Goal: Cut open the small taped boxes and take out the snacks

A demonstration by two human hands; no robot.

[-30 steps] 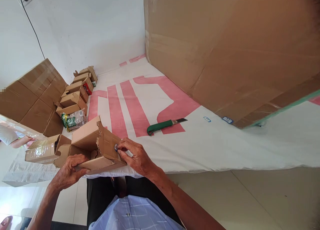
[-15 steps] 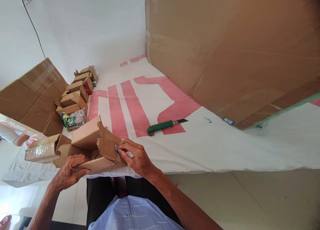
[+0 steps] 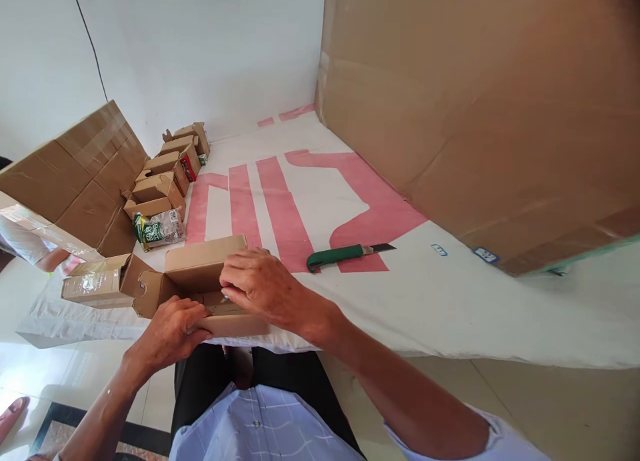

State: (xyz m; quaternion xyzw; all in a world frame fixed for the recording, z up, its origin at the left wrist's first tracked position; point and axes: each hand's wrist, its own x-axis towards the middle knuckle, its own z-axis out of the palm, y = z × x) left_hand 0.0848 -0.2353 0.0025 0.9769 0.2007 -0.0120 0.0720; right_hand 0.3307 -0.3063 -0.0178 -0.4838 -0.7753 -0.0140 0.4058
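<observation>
An open cardboard box (image 3: 235, 324) lies at the table's front edge, its left end flap (image 3: 150, 294) standing out. My left hand (image 3: 175, 331) is closed over the near wall, thumb outside. At the right end, my right hand (image 3: 270, 291) bends its fingers over the opening. A bit of a small blue-and-white label (image 3: 225, 298) shows at its fingertips; the rest is hidden, as is most of the right end flap. Farther right lies a green-handled knife (image 3: 345, 254), blade bare and pointing right.
Several small open boxes (image 3: 160, 187) line the left side, with a green-and-clear packet (image 3: 163, 229) before them. A taped carton (image 3: 95, 284) stands left of my box. A huge carton (image 3: 450, 114) fills the right, two labels (image 3: 439, 250) near its corner. Another person's arm (image 3: 53, 257) shows at left.
My right hand has moved from the outside of the right end flap to over the opening, carrying the label inward. The view has shifted slightly. My left hand still grips the near wall.
</observation>
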